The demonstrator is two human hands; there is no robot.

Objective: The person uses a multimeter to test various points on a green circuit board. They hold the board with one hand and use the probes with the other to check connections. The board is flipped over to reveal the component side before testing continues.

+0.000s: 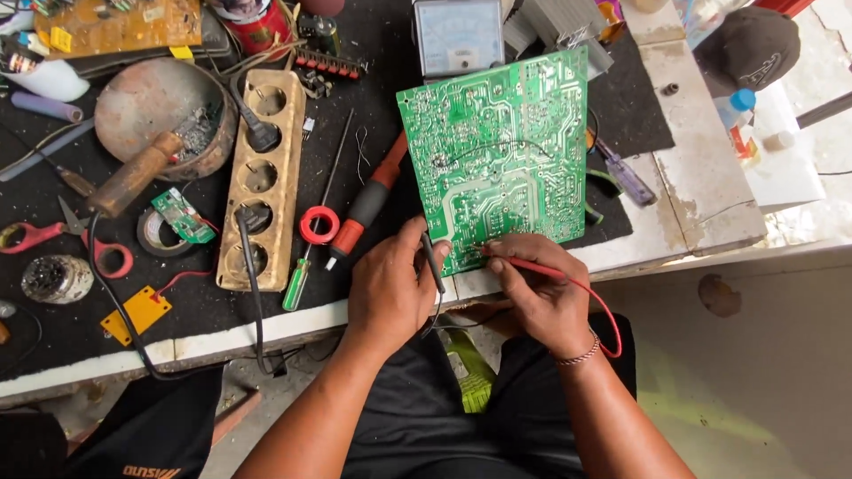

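Your left hand is closed around a black probe, tip touching the bottom edge of the green circuit board. Your right hand pinches a red probe, tip on the same board edge, just right of the black one; its red lead loops back past your wrist. Board lies just ahead of both hands. A red-handled screwdriver sits just beyond your left hand; a beige power strip lies further left.

A worn white workbench carries a black mat, where a green circuit board lies.
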